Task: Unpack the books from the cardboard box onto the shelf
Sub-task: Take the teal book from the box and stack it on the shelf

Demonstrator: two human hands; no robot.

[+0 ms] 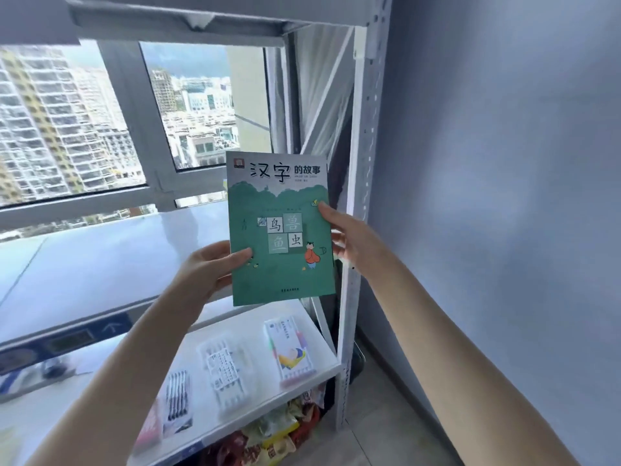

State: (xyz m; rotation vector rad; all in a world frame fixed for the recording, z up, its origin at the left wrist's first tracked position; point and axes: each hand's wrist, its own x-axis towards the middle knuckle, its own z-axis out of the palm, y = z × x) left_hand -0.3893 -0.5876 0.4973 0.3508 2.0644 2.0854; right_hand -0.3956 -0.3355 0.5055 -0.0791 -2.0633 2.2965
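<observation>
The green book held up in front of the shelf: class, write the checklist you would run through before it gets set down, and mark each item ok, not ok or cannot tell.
1. Green book held by both hands: ok; left hand on its left edge, right hand on its right.
2. Book upright, cover facing the person: ok.
3. Bare room on the shelf board behind it: ok.
4. Lower board free: not ok; pen packs lie there.
5. Cardboard box position: cannot tell, out of view.
</observation>
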